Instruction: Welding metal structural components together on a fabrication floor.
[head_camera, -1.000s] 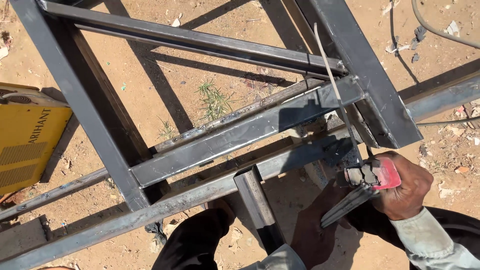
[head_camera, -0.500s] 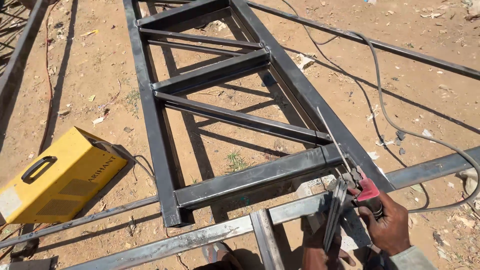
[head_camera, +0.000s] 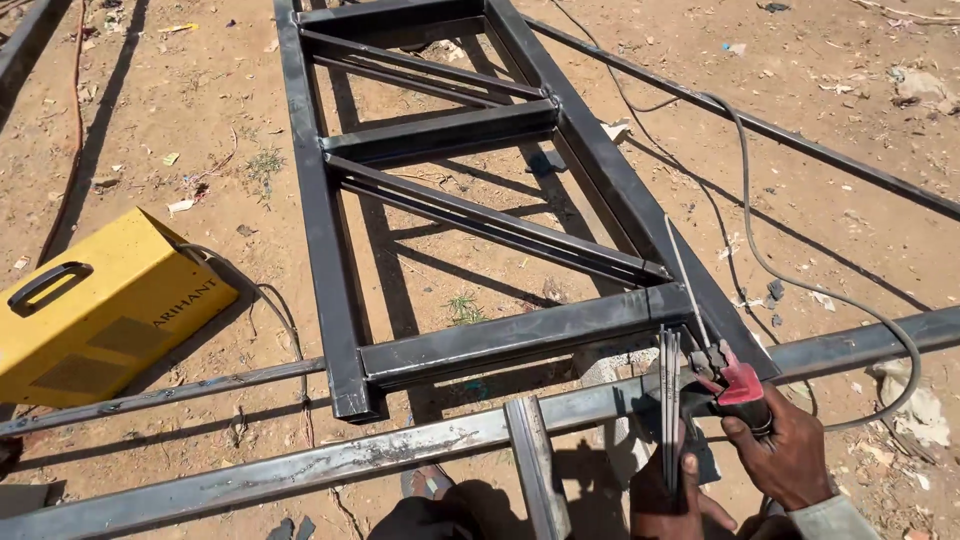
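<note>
A dark steel ladder-shaped frame (head_camera: 470, 345) with cross bars and diagonals lies over the sandy ground. My right hand (head_camera: 785, 450) grips a red-handled electrode holder (head_camera: 735, 380), and a thin welding rod (head_camera: 685, 280) sticks up from it beside the frame's near right corner. My left hand (head_camera: 670, 495) holds a bundle of spare welding rods (head_camera: 668, 400) upright, just left of the holder.
A yellow welding machine (head_camera: 100, 310) with a black handle sits at the left. A grey cable (head_camera: 800, 270) loops over the ground to the holder. Long steel bars (head_camera: 300, 465) cross the foreground, with a short upright bar (head_camera: 530, 460) between them. Sandals show at the bottom.
My view has lifted and pulled back, showing more of the frame and the yellow machine. My hands stay by the frame's near right corner, and the spare rods now stand upright.
</note>
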